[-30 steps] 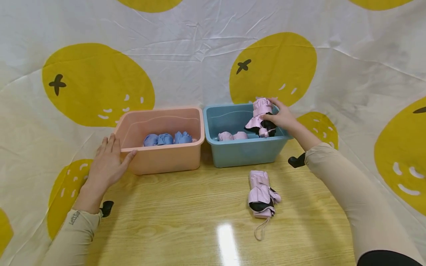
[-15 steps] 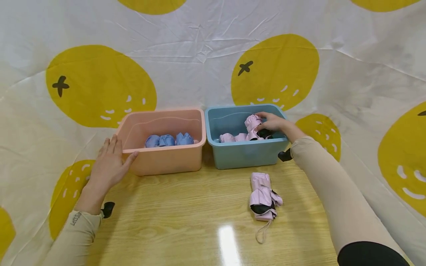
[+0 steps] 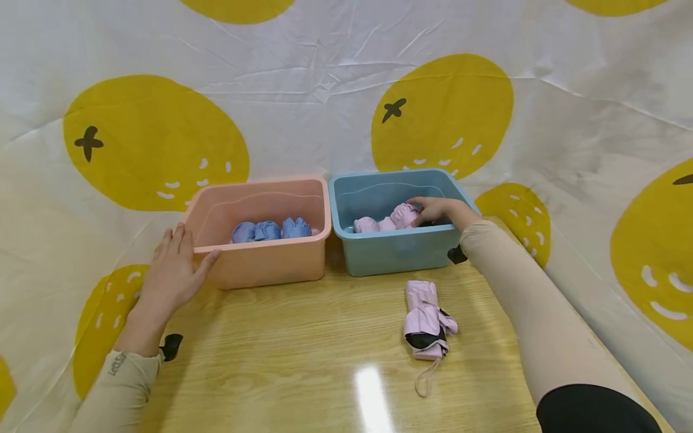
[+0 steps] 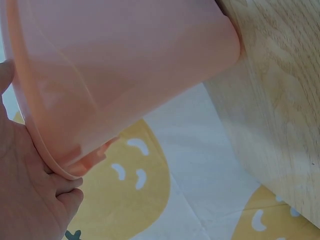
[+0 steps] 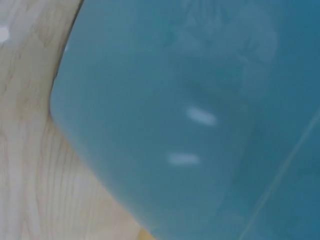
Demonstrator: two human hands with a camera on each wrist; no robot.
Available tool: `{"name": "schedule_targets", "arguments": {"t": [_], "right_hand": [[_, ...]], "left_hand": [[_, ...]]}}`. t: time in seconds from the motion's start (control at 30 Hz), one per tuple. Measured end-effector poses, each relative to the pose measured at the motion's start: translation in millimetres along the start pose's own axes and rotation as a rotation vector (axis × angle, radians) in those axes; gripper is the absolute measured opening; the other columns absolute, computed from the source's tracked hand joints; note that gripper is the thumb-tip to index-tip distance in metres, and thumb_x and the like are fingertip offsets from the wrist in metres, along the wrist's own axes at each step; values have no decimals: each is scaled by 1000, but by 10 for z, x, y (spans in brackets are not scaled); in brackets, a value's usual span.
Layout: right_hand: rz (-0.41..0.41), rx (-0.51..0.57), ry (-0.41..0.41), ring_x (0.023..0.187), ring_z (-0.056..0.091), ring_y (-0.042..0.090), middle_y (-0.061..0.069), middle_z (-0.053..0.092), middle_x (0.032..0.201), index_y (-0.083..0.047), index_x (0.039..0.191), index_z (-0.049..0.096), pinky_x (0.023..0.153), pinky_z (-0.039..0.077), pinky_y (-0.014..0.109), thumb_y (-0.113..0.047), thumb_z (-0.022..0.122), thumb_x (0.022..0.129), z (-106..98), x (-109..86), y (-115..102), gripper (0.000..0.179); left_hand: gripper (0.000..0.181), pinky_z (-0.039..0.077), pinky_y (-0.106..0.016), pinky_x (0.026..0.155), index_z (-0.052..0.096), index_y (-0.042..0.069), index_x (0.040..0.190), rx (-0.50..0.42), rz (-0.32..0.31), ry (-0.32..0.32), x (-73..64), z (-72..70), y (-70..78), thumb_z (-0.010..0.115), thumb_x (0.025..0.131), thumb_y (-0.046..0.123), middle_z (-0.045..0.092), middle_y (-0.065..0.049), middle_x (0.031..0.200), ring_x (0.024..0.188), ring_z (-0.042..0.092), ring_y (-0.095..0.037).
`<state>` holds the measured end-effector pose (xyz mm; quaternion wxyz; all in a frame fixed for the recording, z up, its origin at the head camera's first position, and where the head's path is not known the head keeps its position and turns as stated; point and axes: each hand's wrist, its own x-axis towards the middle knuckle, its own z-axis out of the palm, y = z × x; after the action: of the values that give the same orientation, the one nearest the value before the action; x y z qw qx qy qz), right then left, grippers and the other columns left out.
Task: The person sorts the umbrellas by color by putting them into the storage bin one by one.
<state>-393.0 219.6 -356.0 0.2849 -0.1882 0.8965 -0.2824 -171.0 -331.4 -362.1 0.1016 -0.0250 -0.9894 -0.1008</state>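
Note:
My right hand (image 3: 435, 210) reaches into the blue plastic bin (image 3: 400, 251) and holds a folded pink umbrella (image 3: 405, 215) with black lining. Two more pink bundles (image 3: 366, 225) lie to its left in the bin; their lower parts are hidden by the front wall. My left hand (image 3: 174, 267) rests on the left corner of the peach plastic bin (image 3: 265, 263), fingers extended along the side and thumb at the front rim. Inside that bin sit three blue bundles (image 3: 267, 230). The right wrist view shows only the blue bin's outer wall (image 5: 165, 110), not the hand.
Another folded pink umbrella (image 3: 426, 320) with a wrist loop lies on the wooden table (image 3: 281, 343), in front of the blue bin. Both bins stand side by side near the back, against a white cloth (image 3: 303, 120) printed with yellow fruit.
My right hand has lowered the pink umbrella from above the blue bin down into it, beside the other pink bundles. The left hand has stayed at the peach bin's corner.

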Motion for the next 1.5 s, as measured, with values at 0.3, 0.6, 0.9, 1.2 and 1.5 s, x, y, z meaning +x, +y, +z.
{"name": "schedule_targets", "arguments": {"t": [0.3,0.6,0.9,1.2,1.5], "right_hand": [[94,30,-27,150,28,48,32,14,167,0,166,7,119,33,59,-10,58,105,44,-21,-55,80],[10,130,-212,157,0,45,30,-9,170,-1,163,-18,124,19,59,-6,51,107,5,26,-10,88],[-11,122,-242,158,3,44,27,-6,171,-6,164,-18,124,23,58,-11,49,110,33,81,-41,87],[16,80,-154,153,21,49,32,8,169,-1,165,-6,122,28,57,-13,54,109,53,18,-67,83],[26,122,-118,148,31,53,31,17,167,-4,167,1,120,29,62,-15,48,111,37,-63,-88,74]], "left_hand": [[95,0,-61,125,10,-19,157,11,5,12,0,3,-22,37,109,59,2,-40,165,154,-2,-54],[96,1,-62,125,9,-18,158,8,4,20,-8,0,-8,35,109,60,2,-39,165,154,-1,-54],[96,2,-62,125,7,-17,158,5,-2,7,3,6,-10,36,108,60,1,-39,165,154,-3,-53],[96,-2,-60,125,7,-17,158,3,-5,14,-3,8,-24,36,108,59,0,-38,166,155,-4,-53],[97,-3,-61,125,6,-18,158,-3,-8,2,-12,-6,-8,35,108,60,-1,-39,165,154,-5,-54]]}}
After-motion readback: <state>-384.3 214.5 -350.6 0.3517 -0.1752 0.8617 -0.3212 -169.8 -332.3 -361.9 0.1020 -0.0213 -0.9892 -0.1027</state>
